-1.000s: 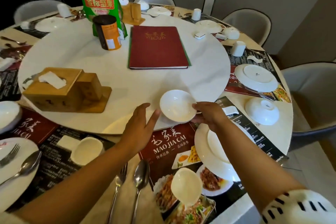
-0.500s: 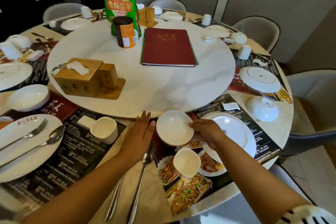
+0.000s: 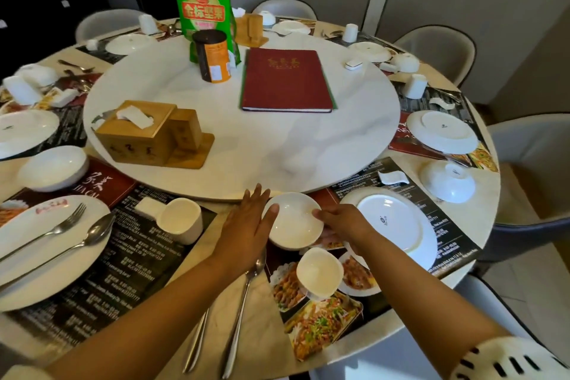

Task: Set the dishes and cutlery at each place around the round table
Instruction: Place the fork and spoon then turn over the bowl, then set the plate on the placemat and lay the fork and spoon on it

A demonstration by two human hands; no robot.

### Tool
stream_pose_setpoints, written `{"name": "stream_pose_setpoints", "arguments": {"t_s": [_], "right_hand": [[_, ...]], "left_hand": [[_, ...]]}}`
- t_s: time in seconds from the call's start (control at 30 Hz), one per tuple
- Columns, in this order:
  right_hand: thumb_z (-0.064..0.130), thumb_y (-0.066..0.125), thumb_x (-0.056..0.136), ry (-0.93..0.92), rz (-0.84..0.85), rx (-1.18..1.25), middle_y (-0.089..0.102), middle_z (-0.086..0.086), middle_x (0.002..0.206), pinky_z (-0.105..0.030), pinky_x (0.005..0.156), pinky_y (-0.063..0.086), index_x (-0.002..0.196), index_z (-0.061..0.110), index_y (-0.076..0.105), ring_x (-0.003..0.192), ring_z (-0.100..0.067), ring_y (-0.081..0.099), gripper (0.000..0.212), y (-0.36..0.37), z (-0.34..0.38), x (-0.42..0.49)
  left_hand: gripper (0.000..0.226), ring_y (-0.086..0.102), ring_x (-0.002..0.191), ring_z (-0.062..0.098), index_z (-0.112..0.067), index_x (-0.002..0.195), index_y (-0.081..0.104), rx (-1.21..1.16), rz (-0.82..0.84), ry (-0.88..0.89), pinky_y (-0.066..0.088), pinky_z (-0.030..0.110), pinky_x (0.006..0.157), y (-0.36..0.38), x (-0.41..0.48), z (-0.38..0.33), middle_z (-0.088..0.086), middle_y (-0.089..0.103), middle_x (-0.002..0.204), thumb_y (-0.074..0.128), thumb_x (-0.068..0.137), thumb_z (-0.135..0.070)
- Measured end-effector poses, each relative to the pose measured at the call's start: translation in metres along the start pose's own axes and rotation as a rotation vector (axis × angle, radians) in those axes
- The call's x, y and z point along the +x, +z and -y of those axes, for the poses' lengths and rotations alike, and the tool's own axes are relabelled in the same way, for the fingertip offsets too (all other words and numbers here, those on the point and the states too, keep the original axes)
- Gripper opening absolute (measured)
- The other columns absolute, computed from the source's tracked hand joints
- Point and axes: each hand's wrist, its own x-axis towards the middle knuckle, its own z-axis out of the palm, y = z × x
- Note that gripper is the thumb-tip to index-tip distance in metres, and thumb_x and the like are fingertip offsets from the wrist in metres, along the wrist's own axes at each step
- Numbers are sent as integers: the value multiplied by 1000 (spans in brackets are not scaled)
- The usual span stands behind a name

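Lying flat at 9 o'clock of the bowl (image 3: 293, 220), the left hand (image 3: 246, 225) is keeping fingers together, thumb touching its rim. Right hand (image 3: 345, 222) is pinching the rim at 3 o'clock; plate (image 3: 401, 225) is lying beyond, cup (image 3: 319, 274) at 6 o'clock.

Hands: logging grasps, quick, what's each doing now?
Left hand: open, flat, beside the small bowl.
Right hand: holding that bowl's rim.
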Motion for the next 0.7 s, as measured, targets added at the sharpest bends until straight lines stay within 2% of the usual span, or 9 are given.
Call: {"name": "stream_pose_setpoints", "arguments": {"t_s": [0.07, 0.13, 0.23, 0.33, 0.4, 0.43, 0.5, 0.6, 0.7], "right_hand": [[29, 59, 90, -82, -56, -92, 68, -12, 86, -25, 57, 57, 93, 12, 67, 68, -18, 65, 19, -10, 4, -6], [32, 57, 91, -175, -181, -91, 67, -7, 86, -25, 53, 54, 94, 15, 65, 68, -16, 63, 19, -25, 5, -10], [29, 58, 90, -309, -498, -150, 67, -4, 103, -31, 74, 53, 107, 14, 66, 87, -20, 64, 24, -58, -12, -13], [31, 60, 88, -296, -617, -377, 56, -10, 125, -24, 90, 40, 121, 10, 58, 112, -25, 55, 39, -85, -44, -17], [51, 58, 84, -195, -539, -515, 38, -12, 143, -32, 108, 32, 137, 12, 42, 132, -29, 38, 68, -93, -64, -18], [68, 50, 77, -140, -482, -587, 25, -10, 152, -36, 115, 22, 144, 16, 31, 140, -29, 24, 87, -93, -72, -19], [90, 24, 55, -77, -421, -692, -1, -1, 159, -40, 118, 3, 149, 28, 8, 146, -25, -3, 115, -91, -88, -17], [99, 2, 39, -90, -441, -736, -19, 5, 155, -41, 116, -9, 147, 34, -9, 142, -18, -21, 127, -86, -105, -15], [99, -2, 40, -113, -474, -707, -29, 10, 146, -38, 112, -16, 146, 33, -12, 135, -12, -30, 126, -84, -110, -15]], "left_hand": [[54, 2, 147, 8, -30, 148, 20, -72, 28, 41, 4, 32, 119, -1, 7, -19, -11, 10, 158, 28, 97, -46], [53, 11, 146, 9, -32, 146, 26, -222, 79, 9, 10, 29, 117, -2, 18, -42, -11, 17, 157, 30, 96, -48], [53, 32, 139, 15, -25, 143, 36, -507, 255, -105, 23, 27, 106, 7, 49, -86, -5, 34, 151, 29, 97, -51], [48, 38, 133, 21, -15, 141, 36, -714, 509, -225, 27, 31, 106, 30, 77, -118, 3, 42, 143, 35, 99, -39], [35, 48, 112, 20, -12, 128, 49, -605, 557, -246, 34, 29, 95, 49, 96, -129, 6, 50, 121, 39, 99, -28], [24, 50, 98, 19, -12, 112, 57, -514, 542, -239, 36, 29, 86, 56, 103, -130, 7, 51, 110, 42, 98, -23], [15, 49, 80, 18, -13, 86, 58, -314, 524, -202, 36, 27, 75, 69, 119, -132, 6, 53, 92, 46, 94, -16], [9, 42, 64, 14, -11, 89, 51, -12, 527, -153, 33, 21, 58, 77, 130, -135, 3, 44, 72, 44, 94, -12], [11, 36, 59, 11, -7, 94, 49, 97, 551, -146, 29, 20, 52, 88, 134, -137, 5, 46, 74, 38, 93, -5]]}}
